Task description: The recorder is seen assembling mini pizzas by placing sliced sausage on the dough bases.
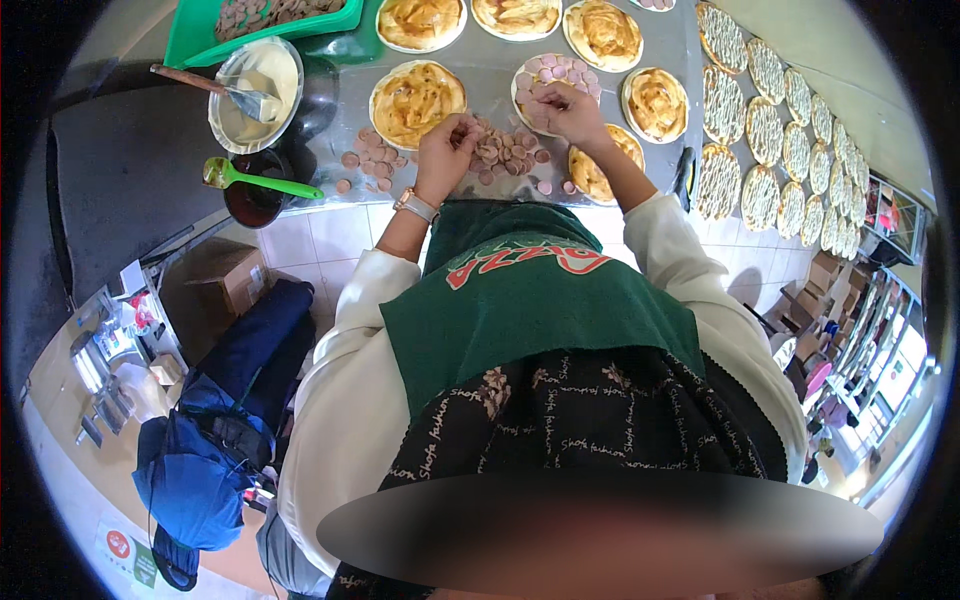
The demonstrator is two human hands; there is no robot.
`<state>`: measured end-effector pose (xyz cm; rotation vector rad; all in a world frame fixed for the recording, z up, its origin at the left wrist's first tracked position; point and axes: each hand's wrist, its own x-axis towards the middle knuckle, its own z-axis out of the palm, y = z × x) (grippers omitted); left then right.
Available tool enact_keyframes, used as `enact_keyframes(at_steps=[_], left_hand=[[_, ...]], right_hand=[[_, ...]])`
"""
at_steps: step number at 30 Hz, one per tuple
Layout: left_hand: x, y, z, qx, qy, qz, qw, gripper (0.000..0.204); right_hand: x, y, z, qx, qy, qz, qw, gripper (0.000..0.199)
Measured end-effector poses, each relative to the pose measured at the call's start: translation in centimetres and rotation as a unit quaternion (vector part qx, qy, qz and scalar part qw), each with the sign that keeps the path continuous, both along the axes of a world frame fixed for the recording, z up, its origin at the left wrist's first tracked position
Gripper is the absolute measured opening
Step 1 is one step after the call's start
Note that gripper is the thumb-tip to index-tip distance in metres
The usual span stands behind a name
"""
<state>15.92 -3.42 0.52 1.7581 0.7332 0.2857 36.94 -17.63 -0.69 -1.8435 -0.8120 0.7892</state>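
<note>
My left hand (pixel 450 150) is closed, with its fingers curled at the edge of a loose pile of pinkish-brown sausage slices (pixel 505 155) on the metal table; what lies between the fingertips is hidden. Over a round pizza base (pixel 519 112) largely covered with sausage slices, my right hand (pixel 570 113) pinches a slice at its left side. A sauced pizza base (pixel 418 105) without slices lies just beyond my left hand. Another sauced base (pixel 592 175) sits partly under my right forearm. More sausage slices (pixel 375 155) are scattered left of my left hand.
Several sauced bases (pixel 603 35) line the table's far side. At the left stand a bowl of creamy sauce (pixel 290 75) with a brush (pixel 215 87), a dark pot (pixel 262 205) with a green spatula (pixel 270 183), and a green tray (pixel 195 45) of slices. Topped pizzas (pixel 718 180) fill the right.
</note>
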Motion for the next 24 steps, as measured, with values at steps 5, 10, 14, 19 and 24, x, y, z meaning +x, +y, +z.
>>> enact_keyframes(at_steps=[5, 10, 14, 19, 24], left_hand=[[0.4, -1.0, -1.7, -0.076, -0.057, 0.014, 0.995, 0.014], [1.4, -2.0, -1.1, -0.081, -0.075, 0.008, 0.994, 0.012], [2.0, -2.1, -1.7, -0.131, -0.063, 0.001, 0.989, 0.018], [4.1, -3.1, 0.0, -0.152, -0.086, -0.016, 0.985, 0.026], [3.9, -2.3, 0.9, -0.061, -0.076, -0.009, 0.995, 0.027]], right_hand=[[1.6, 0.1, 0.1, -0.085, -0.103, 0.033, 0.991, 0.022], [1.7, 0.7, -0.9, -0.007, -0.336, 0.052, 0.941, 0.017], [0.2, 0.6, 1.7, -0.037, -0.236, 0.057, 0.969, 0.016], [-2.1, -0.4, 2.9, 0.019, 0.072, 0.090, 0.993, 0.018], [1.9, -1.3, 1.8, -0.070, -0.006, -0.013, 0.997, 0.024]])
